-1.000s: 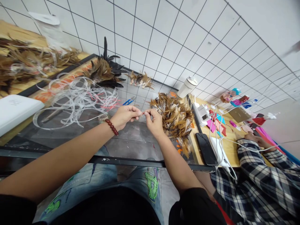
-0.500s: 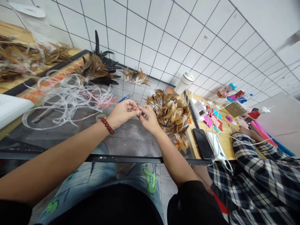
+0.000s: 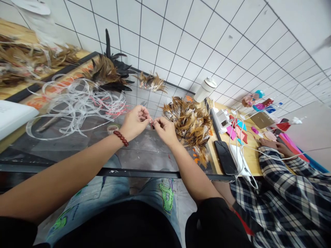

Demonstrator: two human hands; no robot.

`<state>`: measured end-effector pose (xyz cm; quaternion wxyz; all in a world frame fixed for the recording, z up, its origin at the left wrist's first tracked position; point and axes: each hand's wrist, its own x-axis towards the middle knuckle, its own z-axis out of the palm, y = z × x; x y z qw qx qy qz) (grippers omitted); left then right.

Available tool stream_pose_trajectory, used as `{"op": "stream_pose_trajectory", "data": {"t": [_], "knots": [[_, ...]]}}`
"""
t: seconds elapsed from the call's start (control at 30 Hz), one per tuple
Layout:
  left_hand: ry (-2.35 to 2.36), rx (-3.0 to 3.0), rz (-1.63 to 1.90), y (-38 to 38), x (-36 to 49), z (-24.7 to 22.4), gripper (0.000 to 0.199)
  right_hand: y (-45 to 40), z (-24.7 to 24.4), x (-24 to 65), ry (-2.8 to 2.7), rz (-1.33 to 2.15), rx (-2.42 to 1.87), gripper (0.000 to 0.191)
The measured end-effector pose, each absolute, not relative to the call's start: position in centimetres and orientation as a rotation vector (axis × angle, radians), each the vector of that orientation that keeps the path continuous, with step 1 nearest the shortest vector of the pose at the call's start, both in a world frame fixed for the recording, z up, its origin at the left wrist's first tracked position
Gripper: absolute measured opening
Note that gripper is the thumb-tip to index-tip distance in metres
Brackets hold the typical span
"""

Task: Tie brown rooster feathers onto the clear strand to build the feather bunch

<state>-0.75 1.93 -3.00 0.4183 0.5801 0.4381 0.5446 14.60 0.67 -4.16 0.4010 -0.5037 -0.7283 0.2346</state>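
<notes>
My left hand point(image 3: 136, 123), with a dark red bead bracelet point(image 3: 120, 138) on its wrist, is closed in a pinch over the middle of the grey table. Opposite it, my right hand point(image 3: 165, 131) also pinches, its fingertips almost touching the left ones. A tiny reddish and dark bit point(image 3: 152, 124) shows between the fingertips, too small to name. Right beside my right hand lies a big heap of brown feathers point(image 3: 190, 120). Behind my left hand the tip of a metal tool point(image 3: 143, 103) peeks out. A tape roll point(image 3: 112, 128) sits by the bracelet.
Tangled clear ribbon point(image 3: 82, 106) covers the table's left. Black and brown feathers point(image 3: 111, 69) and a small feather bunch point(image 3: 151, 82) lie near the tiled wall. Rightward are a white cup point(image 3: 205, 89), a phone point(image 3: 225, 157), cables and a co-worker's plaid sleeve point(image 3: 274, 163).
My fingertips have shifted slightly, and a reddish bit now shows between them. My left hand now covers the blue handle of the tool behind it. The co-worker's hand shows more.
</notes>
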Motion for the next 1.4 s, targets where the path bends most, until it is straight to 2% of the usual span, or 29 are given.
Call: {"op": "stream_pose_trajectory", "data": {"t": [0.13,0.33,0.57,0.77,1.1,1.4], "knots": [[1.111,1.462,1.355,1.9,-0.7,-3.6,0.028,1.6,-5.1,14.5,-1.625,0.871,-1.233,0.019],[1.139,1.482,1.362,2.0,-0.7,-3.9,0.029,1.9,-5.4,14.6,-1.628,0.943,-1.215,0.014],[1.148,1.396,1.315,2.2,-0.8,-3.9,0.030,1.4,-5.0,14.5,-1.707,0.802,-1.290,0.018],[1.145,1.259,1.217,2.3,-0.9,-3.5,0.033,0.6,-3.6,14.1,-1.884,0.615,-1.350,0.012],[1.200,1.091,1.163,2.4,-0.9,-2.8,0.034,0.7,-4.2,14.2,-1.779,0.694,-1.304,0.009],[1.149,1.139,1.192,2.5,-1.3,-2.6,0.039,0.4,-3.5,14.2,-1.810,0.437,-1.268,0.010]]}}
